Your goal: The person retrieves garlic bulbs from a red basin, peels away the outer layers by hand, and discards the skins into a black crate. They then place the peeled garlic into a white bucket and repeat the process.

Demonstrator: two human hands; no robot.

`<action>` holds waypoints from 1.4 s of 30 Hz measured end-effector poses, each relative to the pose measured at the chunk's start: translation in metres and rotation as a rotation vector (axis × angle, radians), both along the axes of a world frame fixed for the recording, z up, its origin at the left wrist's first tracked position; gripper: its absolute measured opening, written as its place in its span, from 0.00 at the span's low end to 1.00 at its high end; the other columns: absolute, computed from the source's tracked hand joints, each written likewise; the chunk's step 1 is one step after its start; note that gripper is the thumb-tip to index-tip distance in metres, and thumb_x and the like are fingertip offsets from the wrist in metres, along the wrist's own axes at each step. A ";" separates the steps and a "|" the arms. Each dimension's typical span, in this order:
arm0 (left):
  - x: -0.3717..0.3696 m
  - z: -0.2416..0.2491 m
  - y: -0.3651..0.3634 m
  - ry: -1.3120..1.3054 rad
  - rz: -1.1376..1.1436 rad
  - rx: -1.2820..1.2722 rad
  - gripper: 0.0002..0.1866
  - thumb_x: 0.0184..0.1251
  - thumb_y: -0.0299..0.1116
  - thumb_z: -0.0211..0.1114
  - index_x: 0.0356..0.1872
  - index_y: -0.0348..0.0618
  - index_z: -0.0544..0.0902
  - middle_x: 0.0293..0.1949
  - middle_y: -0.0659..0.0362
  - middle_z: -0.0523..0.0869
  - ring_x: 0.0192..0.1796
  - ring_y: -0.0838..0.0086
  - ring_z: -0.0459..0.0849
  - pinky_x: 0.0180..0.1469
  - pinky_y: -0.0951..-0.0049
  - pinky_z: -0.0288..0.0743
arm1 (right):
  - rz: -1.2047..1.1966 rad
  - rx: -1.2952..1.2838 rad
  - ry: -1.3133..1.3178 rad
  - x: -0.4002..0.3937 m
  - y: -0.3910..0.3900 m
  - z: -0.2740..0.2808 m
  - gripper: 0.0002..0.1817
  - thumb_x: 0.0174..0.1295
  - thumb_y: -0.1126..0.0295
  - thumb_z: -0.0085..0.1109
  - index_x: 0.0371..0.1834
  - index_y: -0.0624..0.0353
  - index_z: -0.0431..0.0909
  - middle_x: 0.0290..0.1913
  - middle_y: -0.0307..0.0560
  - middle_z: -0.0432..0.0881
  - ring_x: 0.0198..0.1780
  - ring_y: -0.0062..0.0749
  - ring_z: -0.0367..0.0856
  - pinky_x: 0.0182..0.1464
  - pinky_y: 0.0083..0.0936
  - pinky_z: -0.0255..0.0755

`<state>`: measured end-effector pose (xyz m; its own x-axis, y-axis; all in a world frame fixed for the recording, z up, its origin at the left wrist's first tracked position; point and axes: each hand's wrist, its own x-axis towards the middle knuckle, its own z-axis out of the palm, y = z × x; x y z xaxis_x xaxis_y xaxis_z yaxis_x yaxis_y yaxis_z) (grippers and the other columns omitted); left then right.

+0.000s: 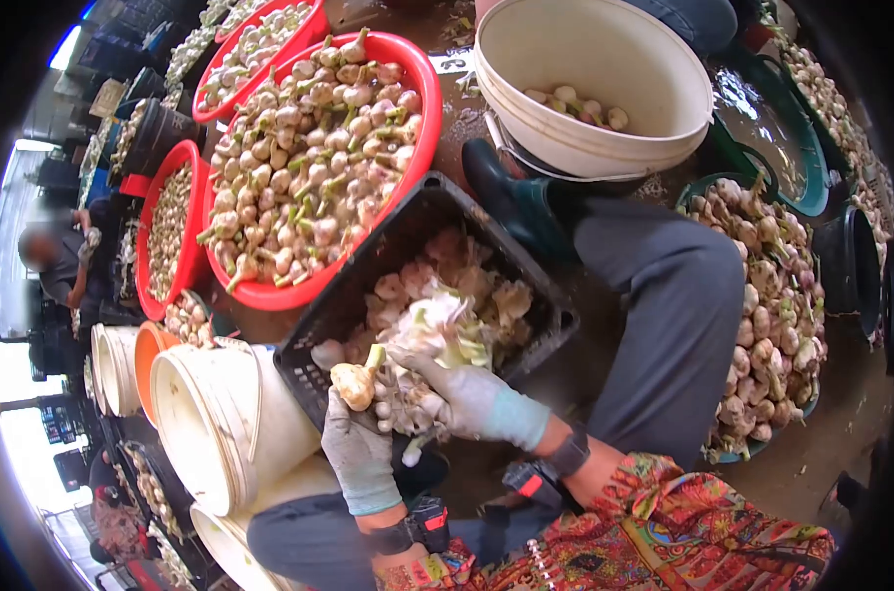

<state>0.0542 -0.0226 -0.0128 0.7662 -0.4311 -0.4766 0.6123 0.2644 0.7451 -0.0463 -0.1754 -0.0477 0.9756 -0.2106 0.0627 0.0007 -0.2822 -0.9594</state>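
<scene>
Two gloved hands meet over the near rim of a black crate (368, 261). The left hand (360, 455) is closed around a garlic bulb (352, 385), which sits on top of the fist with its cut stem (373, 358) pointing up and to the right, toward the crate; the bulb's long axis thus runs from the fist toward the crate's inside. The right hand (464, 399) lies just beside it on the right, fingers curled over a bunch of pale bulbs and husks (429, 330) at the crate's edge; how firmly it grips them cannot be told. The held bulb touches or nearly touches this bunch, and the right hand is the nearer to the heap in the crate. Beyond the crate stands a red basin (414, 158) heaped with stemmed garlic, more red basins behind it. A white bucket (605, 118) with a few bulbs stands upper right, stacked white buckets (216, 424) lower left, a further garlic pile (772, 315) at right. The floor between is wet and dark; another person sits far left
</scene>
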 end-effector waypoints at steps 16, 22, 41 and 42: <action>-0.054 -0.005 0.053 0.088 0.023 0.201 0.20 0.72 0.48 0.53 0.42 0.37 0.77 0.25 0.55 0.80 0.20 0.76 0.73 0.19 0.80 0.63 | 0.202 -0.148 0.042 -0.016 0.050 -0.013 0.21 0.66 0.63 0.47 0.62 0.52 0.69 0.32 0.57 0.81 0.33 0.53 0.81 0.36 0.44 0.75; -0.051 -0.012 0.058 0.098 0.002 0.205 0.20 0.71 0.48 0.54 0.42 0.37 0.77 0.25 0.55 0.80 0.19 0.76 0.73 0.18 0.81 0.62 | 0.222 0.098 0.009 -0.013 0.049 -0.020 0.16 0.68 0.67 0.46 0.57 0.57 0.72 0.42 0.60 0.80 0.41 0.57 0.80 0.44 0.42 0.74; -0.059 -0.011 0.043 -0.185 -0.202 0.433 0.30 0.64 0.46 0.65 0.59 0.32 0.74 0.41 0.61 0.81 0.37 0.82 0.76 0.38 0.84 0.68 | 0.233 0.009 0.238 -0.008 0.029 -0.012 0.13 0.56 0.64 0.61 0.41 0.59 0.78 0.35 0.53 0.80 0.41 0.46 0.80 0.43 0.35 0.73; -0.059 -0.012 0.043 -0.176 -0.207 0.439 0.30 0.64 0.46 0.65 0.59 0.32 0.74 0.41 0.61 0.81 0.37 0.82 0.76 0.38 0.84 0.68 | 0.242 0.109 0.314 -0.006 0.030 -0.022 0.13 0.56 0.65 0.61 0.40 0.61 0.78 0.33 0.53 0.80 0.39 0.44 0.81 0.43 0.35 0.73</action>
